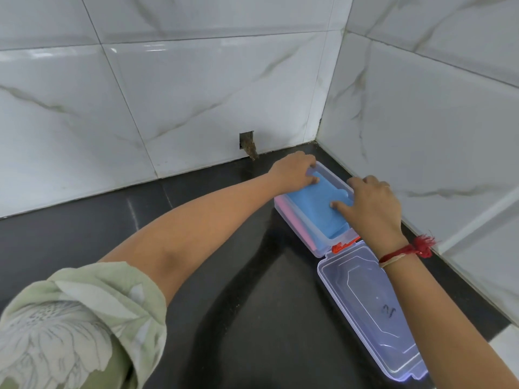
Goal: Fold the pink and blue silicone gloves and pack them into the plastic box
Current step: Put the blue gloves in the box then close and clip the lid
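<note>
Here, a clear plastic box [292, 234] is seen on the black table [224, 276], set close to the corner where two walls of white marbled tile [196, 94] meet. The folded blue glove [314, 211] is laid on top inside the box, and the pink glove [283, 217] is seen beneath it, showing only as a strip along the box's left side through the clear wall. The box's lid [370, 310] is swung fully open and lies flat on the table nearer the person, joined to the box at the near end, where a small orange-red part [341, 246] is seen (what it is cannot be told).

Both hands are placed on the box. The left hand [295, 169] is spread over the far left corner, with fingertips pressed down onto the blue glove; nothing is gripped by it. The right hand [373, 209] is rested on the box's right edge, open, with a finger [337, 204] pushed onto the blue glove; nothing is closed in it either. A red thread band [407, 249] is worn on the right wrist, and a pale green patterned sleeve [70, 318] is rolled up on the left arm. A small dark hole [247, 143] is cut in the wall tile just above the table's back edge.
</note>
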A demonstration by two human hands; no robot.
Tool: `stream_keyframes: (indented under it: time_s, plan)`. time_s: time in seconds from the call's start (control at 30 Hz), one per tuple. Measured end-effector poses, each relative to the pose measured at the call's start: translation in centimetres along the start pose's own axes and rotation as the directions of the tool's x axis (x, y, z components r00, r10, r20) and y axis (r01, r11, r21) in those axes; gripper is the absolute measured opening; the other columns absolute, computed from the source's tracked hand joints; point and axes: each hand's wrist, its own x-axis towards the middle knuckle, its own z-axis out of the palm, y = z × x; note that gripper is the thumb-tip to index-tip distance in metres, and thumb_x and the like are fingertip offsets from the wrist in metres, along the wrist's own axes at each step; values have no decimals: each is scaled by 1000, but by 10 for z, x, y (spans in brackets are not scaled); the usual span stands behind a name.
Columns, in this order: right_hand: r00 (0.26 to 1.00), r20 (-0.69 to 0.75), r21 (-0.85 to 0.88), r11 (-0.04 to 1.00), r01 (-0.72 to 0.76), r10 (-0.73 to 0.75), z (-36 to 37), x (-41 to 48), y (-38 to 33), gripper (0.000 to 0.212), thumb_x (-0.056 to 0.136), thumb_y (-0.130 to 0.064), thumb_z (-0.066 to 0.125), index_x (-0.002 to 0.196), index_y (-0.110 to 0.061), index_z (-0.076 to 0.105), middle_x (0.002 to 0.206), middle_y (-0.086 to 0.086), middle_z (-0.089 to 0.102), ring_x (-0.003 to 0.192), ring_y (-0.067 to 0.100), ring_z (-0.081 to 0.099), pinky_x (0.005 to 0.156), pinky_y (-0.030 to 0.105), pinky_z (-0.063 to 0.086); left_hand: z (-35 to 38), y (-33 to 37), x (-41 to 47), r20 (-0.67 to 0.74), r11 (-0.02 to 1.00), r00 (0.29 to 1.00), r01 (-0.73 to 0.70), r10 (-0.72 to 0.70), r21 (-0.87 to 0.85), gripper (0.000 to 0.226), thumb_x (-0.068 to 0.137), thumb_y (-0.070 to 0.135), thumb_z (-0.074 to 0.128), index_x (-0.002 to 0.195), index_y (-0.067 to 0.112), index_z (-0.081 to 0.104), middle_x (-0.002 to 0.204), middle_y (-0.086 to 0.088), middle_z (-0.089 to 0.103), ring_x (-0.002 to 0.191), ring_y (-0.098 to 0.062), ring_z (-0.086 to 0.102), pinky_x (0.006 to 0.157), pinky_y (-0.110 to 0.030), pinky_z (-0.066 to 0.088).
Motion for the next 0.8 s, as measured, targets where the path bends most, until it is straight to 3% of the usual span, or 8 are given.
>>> stream_keyframes:
  time_s: [0.1,0.27,0.37,0.5,0.57,0.63,0.7,0.8]
  plan:
    - [991,74,84,991,107,-113,-9,2,-2,45,78,-33,70,119,-18,60,110,12,60,97,30,58,72,33,44,-3,13,-8,-119,980,989,-64,87,190,44,82,37,67,119,17,54,111,-5,58,101,-23,55,78,-36,45]
    - [881,419,60,975,215,-220,-1,5,-13,33,90,-34,53,122,-26,58,115,14,55,96,32,59,81,37,45,15,43,-18,42,886,991,92,-125,455,45,78,40,68,114,16,58,99,0,64,85,-19,59,64,-31,41]
    - [854,478,-3,972,233,-204,9,3,-15,32,96,-33,40,124,-27,55,120,15,52,95,33,60,81,40,48,24,48,-21,84,870,978,130,-192,475,37,86,34,60,118,15,56,106,-3,65,98,-23,62,75,-36,44]
    - [842,507,-70,964,256,-187,18,2,-10,36,99,-31,29,130,-28,47,122,14,51,95,33,59,77,40,46,29,43,-33,168,911,969,99,-179,401,26,90,37,49,100,16,62,84,-1,59,91,-20,61,74,-33,42]
    - [827,534,-20,976,217,-173,15,0,-11,38,99,-29,27,133,-25,44,122,14,54,99,32,58,82,41,47,28,46,-42,185,939,968,100,-168,329,28,95,34,41,103,16,61,92,-3,62,97,-21,59,79,-33,41]
    - [875,459,92,987,128,-156,6,-10,-11,36,98,-28,33,128,-17,50,117,14,61,100,32,59,90,45,46,33,54,-60,99,942,987,91,-129,322,34,98,31,37,122,15,54,125,-11,57,121,-29,49,103,-42,31]
    - [960,230,174,977,120,-159,0,-28,-6,33,94,-27,44,122,-14,55,117,11,65,107,29,59,103,49,37,48,65,-97,-161,946,987,57,-5,319,47,97,30,38,141,12,38,149,-17,34,140,-36,24,114,-52,11]
    - [987,-103,279,950,144,-119,-13,-60,10,30,89,-21,56,116,-12,62,116,9,67,106,28,62,100,52,39,85,75,-169,-474,946,822,-237,317,221,43,94,21,43,136,11,45,142,-14,47,138,-33,31,115,-50,16]
